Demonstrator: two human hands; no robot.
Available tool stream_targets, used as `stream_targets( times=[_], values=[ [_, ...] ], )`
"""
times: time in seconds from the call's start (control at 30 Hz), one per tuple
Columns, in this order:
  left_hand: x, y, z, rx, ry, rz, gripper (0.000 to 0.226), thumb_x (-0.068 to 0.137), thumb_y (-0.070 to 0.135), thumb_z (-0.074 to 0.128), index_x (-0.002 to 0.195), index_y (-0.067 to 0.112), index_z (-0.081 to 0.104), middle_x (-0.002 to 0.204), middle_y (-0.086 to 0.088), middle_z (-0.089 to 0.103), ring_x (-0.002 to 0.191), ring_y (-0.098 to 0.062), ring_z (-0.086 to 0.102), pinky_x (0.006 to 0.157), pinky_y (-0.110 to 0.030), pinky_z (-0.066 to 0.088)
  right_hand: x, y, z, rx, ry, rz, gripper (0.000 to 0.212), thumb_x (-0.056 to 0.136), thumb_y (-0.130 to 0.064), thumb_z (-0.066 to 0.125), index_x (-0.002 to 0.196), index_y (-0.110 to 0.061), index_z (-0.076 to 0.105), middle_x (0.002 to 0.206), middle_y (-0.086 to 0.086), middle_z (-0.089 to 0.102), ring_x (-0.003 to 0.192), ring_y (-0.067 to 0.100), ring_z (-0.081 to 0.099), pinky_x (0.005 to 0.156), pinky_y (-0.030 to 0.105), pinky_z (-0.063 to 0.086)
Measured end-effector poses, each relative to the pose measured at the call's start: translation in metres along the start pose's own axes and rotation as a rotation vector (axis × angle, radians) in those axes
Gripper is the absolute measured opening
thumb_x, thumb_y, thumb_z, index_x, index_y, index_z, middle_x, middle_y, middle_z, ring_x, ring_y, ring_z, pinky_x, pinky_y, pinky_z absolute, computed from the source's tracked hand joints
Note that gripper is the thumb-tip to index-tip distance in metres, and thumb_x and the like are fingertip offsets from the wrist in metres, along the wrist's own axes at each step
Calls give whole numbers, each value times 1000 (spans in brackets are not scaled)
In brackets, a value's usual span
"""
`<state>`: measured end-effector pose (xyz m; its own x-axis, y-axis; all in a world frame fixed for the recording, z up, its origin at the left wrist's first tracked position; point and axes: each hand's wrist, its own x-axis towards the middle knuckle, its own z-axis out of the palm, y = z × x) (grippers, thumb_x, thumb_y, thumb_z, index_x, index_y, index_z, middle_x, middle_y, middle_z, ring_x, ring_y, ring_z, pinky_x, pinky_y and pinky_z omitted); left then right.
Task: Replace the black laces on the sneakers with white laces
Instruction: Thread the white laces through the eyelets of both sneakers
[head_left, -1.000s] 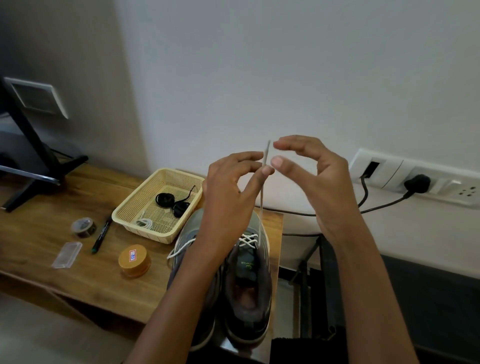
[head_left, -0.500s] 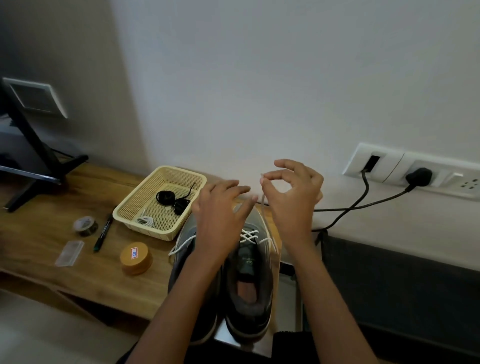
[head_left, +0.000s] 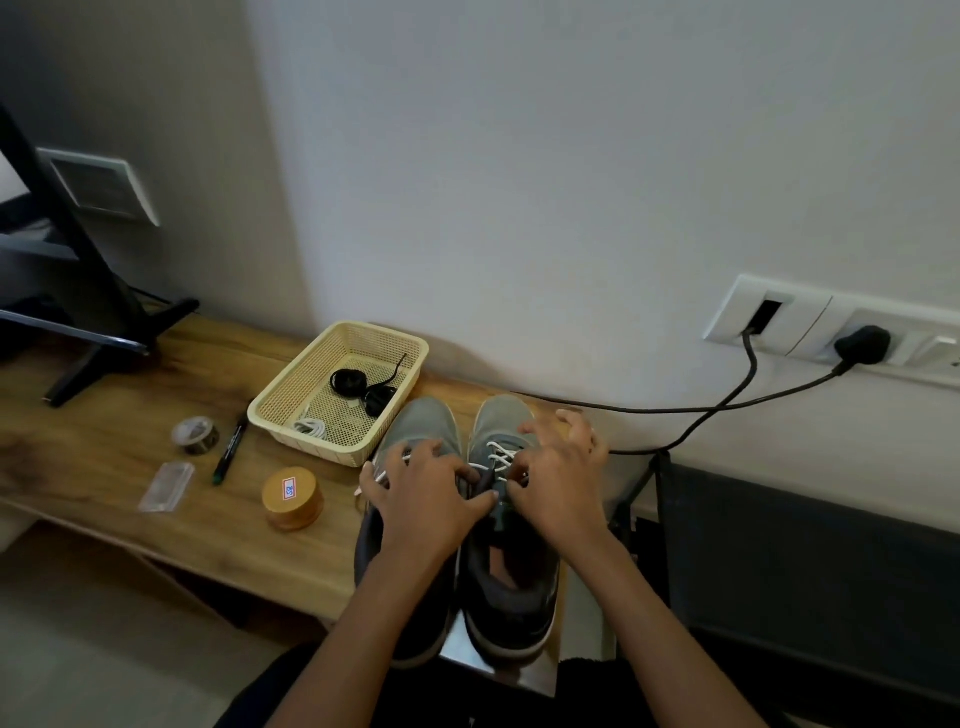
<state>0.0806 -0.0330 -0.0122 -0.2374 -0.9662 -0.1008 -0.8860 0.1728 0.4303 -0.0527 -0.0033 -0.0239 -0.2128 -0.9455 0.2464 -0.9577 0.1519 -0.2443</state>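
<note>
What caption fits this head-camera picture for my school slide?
Left hand and right hand working a white lace into a grey sneaker on a table, black laces in the basket.

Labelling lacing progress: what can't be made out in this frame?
- Head view: left sneaker eyelets and lacing, covered by the left hand.
- Whether the right hand pinches the white lace: its fingers hide it.
- Label on the wooden jar: too small.
- Monitor: cut off by left edge.

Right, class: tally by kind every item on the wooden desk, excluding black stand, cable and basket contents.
Grey fabric sneakers: 2
Cream plastic mesh basket: 1
Silver tape roll: 1
Black marker pen: 1
Clear plastic case: 1
Round wooden box: 1
Total: 7
</note>
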Motion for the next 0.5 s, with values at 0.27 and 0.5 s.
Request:
stream_targets(
  times=[0.27,0.5],
  values=[
    [18,1,8,-142,-28,-6,12,83,41,66,90,35,74,139,16,43,138,-19,17,115,-50,3,4,-1,15,-35,63,-42,15,52,-20,84,56,-18,71,103,0,69,112,38,52,87,53,38],
    [31,-13,10,-236,-115,-69,10,82,37,69,77,30,74,126,20,48,136,-21,19,114,-54,3,4,-4,18,2,126,-72,15,50,-15,82,51,-16,67,100,0,69,110,40,53,91,46,26]
  ],
)
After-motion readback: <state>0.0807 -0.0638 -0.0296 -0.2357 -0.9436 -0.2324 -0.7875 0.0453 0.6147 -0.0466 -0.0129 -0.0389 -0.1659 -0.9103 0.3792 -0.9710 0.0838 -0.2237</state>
